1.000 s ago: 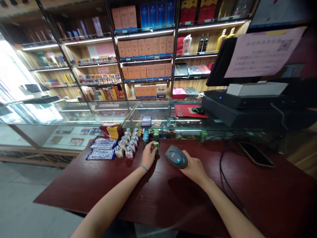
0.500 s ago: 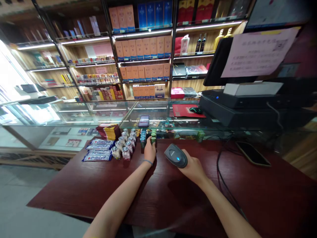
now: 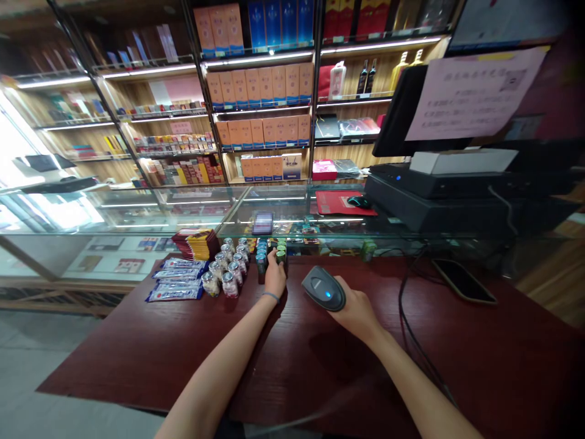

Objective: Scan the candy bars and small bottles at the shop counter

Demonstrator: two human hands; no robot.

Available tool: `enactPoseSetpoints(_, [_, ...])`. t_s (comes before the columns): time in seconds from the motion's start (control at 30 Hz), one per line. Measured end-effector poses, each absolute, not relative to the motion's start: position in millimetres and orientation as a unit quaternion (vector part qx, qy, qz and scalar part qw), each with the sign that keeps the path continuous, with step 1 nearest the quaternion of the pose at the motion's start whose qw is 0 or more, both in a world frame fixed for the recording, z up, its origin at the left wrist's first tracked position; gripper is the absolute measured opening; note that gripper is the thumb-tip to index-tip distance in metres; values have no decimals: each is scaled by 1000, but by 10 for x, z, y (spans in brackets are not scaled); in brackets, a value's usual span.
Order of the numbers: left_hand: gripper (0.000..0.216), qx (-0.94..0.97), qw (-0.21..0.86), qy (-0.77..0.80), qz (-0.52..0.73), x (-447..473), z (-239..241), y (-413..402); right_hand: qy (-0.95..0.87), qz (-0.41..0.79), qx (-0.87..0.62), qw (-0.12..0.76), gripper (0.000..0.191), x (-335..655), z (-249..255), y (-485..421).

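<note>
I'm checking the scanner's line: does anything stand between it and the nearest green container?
Only the left hand: its thumb and fingers are at the nearest green container, partly hiding it. No other object visibly stands between that container and the scanner in the right hand.

barcode scanner: dark grey, blue light | one canister row: green | next canister row: blue | tabletop: reddish-brown | wristband: blue
</note>
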State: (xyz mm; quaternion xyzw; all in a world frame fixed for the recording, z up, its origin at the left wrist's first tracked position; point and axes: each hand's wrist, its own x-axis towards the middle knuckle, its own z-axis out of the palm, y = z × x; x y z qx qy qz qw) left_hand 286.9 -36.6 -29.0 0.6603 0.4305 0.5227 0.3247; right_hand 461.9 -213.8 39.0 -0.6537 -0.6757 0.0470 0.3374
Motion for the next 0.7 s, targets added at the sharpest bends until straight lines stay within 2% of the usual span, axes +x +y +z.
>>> enactPoseSetpoints(0.3, [76, 682, 323, 421, 504, 2910, -308, -293, -682, 38, -649, 335, 31, 4649, 355, -2129])
enactPoseSetpoints(0.5, [76, 693, 302, 427, 496, 2904, -343, -292, -679, 46, -644, 348, 29, 4666, 349, -2125])
enactPoseSetpoints(0.7, [78, 709, 236, 415, 519, 2857, -283, -351, -645, 28, -679, 350, 29, 4741, 373, -2094])
